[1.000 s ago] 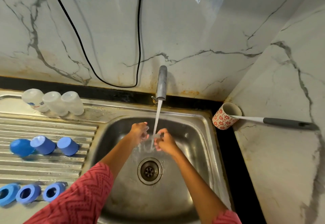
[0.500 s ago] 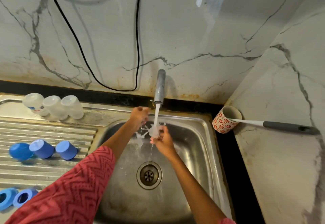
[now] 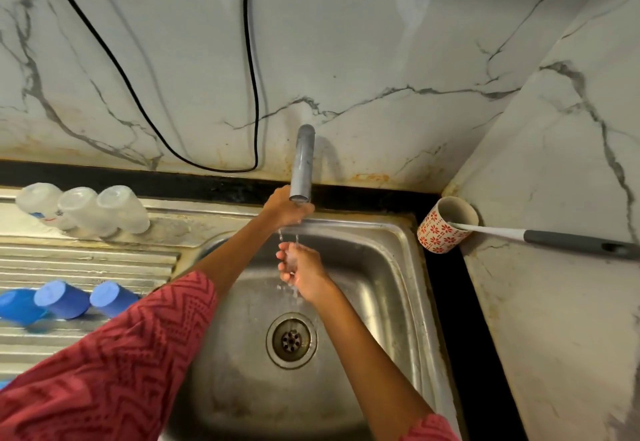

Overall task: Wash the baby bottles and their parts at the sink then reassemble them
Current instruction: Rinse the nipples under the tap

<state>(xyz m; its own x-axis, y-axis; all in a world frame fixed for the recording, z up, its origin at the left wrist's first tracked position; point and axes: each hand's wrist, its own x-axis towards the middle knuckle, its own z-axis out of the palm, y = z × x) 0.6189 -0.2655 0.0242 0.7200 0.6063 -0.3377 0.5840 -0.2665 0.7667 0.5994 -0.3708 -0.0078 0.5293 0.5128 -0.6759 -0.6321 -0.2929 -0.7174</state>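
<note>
Head view: left hand [image 3: 284, 210] under steel tap [image 3: 302, 163], fingers hidden; right hand [image 3: 299, 267] curled round clear part.

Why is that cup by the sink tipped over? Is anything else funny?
The flowered cup lies on its side beside the sink, a grey-handled brush poking out. The clear bottles and blue caps also lie tipped on the drainboard. Nothing looks broken or spilled.

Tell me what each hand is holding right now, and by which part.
Right hand grips a small clear part; by which part cannot be told. Left hand is up at the tap; its grip is hidden.
</note>
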